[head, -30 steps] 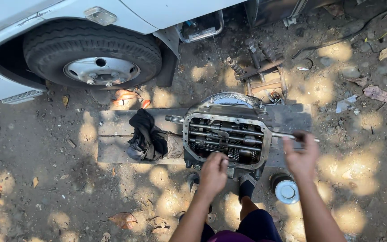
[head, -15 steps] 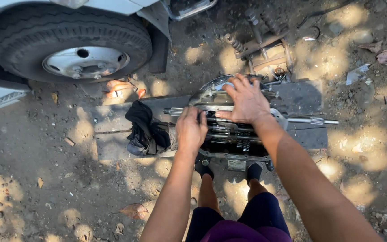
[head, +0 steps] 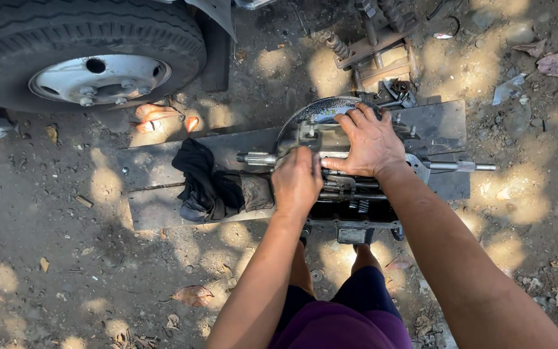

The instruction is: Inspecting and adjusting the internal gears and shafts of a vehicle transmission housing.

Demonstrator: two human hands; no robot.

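Head view, left hand: our left hand (head: 297, 183) sat knuckles-up on the near rim of the open gearbox (head: 350, 187); its fingers were curled shut, and what they gripped was hidden under the hand, so we could not tell.
Head view, right hand: our right hand (head: 367, 142) lay flat across the upper half of the gearbox, fingers spread open and pressing down, closed on nothing.
Head view, gearbox: it lay directly under both sets of fingers, on a dark metal plate (head: 440, 123) set on the dirt ground (head: 53, 252), with gears and rods showing in the open case just below the right fingers.
Head view, shafts: a splined shaft (head: 256, 158) stuck out just left of the left fingers; a longer thin shaft (head: 460, 167) ran out to the right of the right wrist.
Head view, surroundings: a dark rag (head: 205, 184) was bunched left of the left fingers, touching the gearbox end; a truck wheel (head: 88, 55) stood well beyond them, up and to the left; rusty spring parts (head: 372, 32) lay beyond the right fingertips.
Risk, pinching: we judged the fingers could be caught between gears or rods if a shaft turned while the hands bore down.
Risk, slipping: the housing looked oily, so a palm could slide off toward sharp edges.
Risk, dirt: grit from the ground or threads from the rag could fall into the open case.
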